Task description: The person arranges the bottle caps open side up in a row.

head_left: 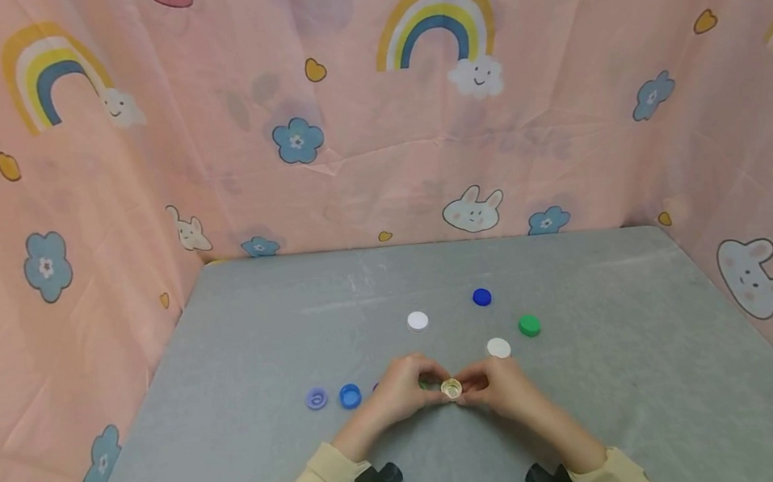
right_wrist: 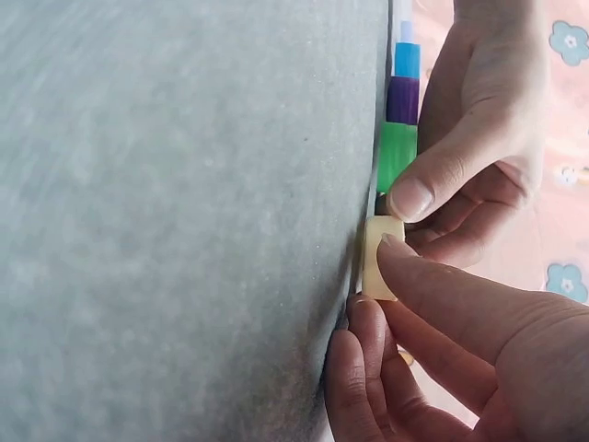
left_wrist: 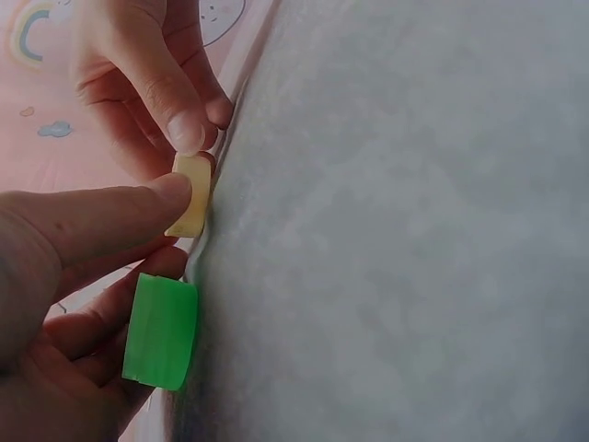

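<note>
A pale yellow bottle cap stands between both hands, its hollow side facing up. My left hand pinches it from the left, with the thumb on its side. From the right, my right hand pinches the same cap, thumb against its wall. Beside the left fingers is a green cap, mostly hidden by that hand in the head view. Farther left in the row are a purple cap, a blue cap and a lilac cap.
Beyond the hands lie a white cap, a dark blue cap and another green cap. A second white cap is right behind the right hand. A pink printed curtain encloses the grey table at the back and sides.
</note>
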The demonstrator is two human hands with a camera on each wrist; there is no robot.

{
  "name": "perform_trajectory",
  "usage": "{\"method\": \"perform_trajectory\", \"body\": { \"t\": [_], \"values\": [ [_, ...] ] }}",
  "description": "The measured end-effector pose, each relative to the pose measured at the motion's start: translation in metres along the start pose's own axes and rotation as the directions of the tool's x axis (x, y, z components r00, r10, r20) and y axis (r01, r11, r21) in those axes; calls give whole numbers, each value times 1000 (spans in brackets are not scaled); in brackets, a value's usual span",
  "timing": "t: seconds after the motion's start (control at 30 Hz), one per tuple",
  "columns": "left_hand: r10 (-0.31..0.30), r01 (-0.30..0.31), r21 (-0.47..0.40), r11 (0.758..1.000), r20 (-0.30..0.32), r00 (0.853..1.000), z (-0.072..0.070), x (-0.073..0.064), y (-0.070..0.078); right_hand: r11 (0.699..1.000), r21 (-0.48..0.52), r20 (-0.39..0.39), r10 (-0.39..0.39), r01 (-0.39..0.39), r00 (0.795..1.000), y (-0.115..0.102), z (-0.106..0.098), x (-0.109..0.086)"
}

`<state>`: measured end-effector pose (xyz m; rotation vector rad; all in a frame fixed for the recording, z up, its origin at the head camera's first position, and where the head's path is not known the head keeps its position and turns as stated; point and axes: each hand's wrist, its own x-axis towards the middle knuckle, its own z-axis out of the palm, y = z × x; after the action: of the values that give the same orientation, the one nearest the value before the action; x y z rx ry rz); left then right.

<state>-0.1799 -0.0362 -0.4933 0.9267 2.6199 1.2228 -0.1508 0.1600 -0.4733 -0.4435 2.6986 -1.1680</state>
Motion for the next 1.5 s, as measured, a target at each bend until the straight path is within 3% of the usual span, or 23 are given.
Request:
{"method": "perform_trajectory", "body": {
  "t": [0.33,0.47,0.57,0.87,1.03,1.23,1.5],
  "values": [
    [0,-1,24,1000,35,999,-3,1,3,1000,13,26,-20,19,999,0,-3,1],
    [-36,44,-94,995,85,996,-10,5,3,999,17,41,-46,45,998,0,-8,4],
    [-68,86,-203,975,95,993,-18,9,0,1000,3,16,-24,24,1000,-3,-14,10],
    [-103,97,-217,971,-17,995,-41,26,-12,996,-16,-85,89,-91,992,-20,-18,37],
    [-156,138,-260,956,-52,986,-46,34,-21,996,4,-94,95,-95,991,-20,-15,57],
    [-224,190,-271,944,-98,970,-46,45,-38,991,24,-112,136,-134,984,-14,-10,83],
    [-326,278,-265,923,-158,932,-50,58,-51,984,12,-139,176,-176,975,-11,-6,110]
  ]
}}
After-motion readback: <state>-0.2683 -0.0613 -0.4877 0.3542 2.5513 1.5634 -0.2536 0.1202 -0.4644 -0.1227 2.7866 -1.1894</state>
